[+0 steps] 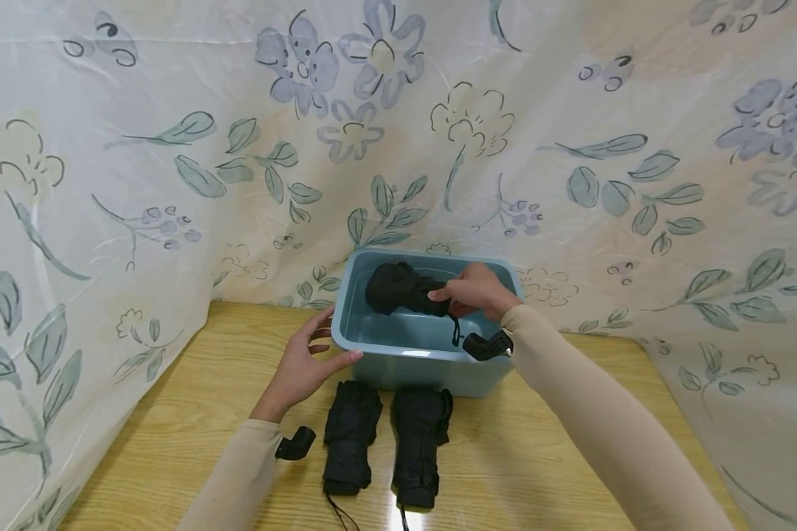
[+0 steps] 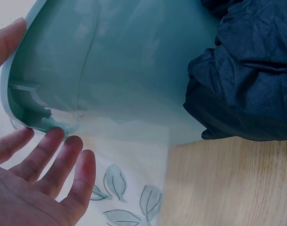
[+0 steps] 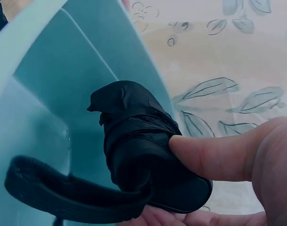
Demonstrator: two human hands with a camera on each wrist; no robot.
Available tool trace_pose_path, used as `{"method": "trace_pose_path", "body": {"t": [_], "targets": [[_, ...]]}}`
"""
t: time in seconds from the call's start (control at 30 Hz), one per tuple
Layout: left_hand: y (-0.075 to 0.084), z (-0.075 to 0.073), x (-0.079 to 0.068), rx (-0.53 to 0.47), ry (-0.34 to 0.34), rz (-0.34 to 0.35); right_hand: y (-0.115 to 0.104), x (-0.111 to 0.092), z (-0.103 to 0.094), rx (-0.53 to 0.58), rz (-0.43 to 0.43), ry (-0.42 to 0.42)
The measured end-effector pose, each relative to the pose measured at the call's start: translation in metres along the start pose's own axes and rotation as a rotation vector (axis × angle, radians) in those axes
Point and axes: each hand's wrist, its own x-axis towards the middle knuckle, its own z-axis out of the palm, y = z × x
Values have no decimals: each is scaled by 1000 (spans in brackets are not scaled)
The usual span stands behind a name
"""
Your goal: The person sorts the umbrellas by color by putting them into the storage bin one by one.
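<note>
A black folded umbrella [image 1: 401, 289] lies tilted over the inside of a blue plastic bin [image 1: 405, 369]. My right hand [image 1: 474, 289] grips its handle end between thumb and fingers, and a wrist strap [image 3: 73, 193] dangles from that end in the right wrist view. At the bin's front left corner, my left hand [image 1: 308, 361] rests against the rim with spread, fairly straight fingers [image 2: 80, 172]. Two more black folded umbrellas lie side by side in front of the bin, a left one [image 1: 352, 439] and a right one [image 1: 416, 446].
The bin stands on a light wooden table [image 1: 538, 442], close to the back edge. A floral sheet [image 1: 398, 147] hangs behind and along both sides. Thin cords [image 1: 339, 510] from the two lying umbrellas trail toward the near side.
</note>
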Motion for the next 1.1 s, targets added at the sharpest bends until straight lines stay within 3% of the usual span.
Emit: {"method": "trace_pose_path", "body": {"t": [0.2, 0.5, 1.1], "targets": [[-1, 0, 0, -6, -1, -12, -3, 12, 10, -34, 46, 19], [-1, 0, 0, -19, -3, -14, -7, 25, 22, 10, 73, 6], [-1, 1, 0, -12, 3, -17, 4, 42, 44, 45, 137, -1]]}}
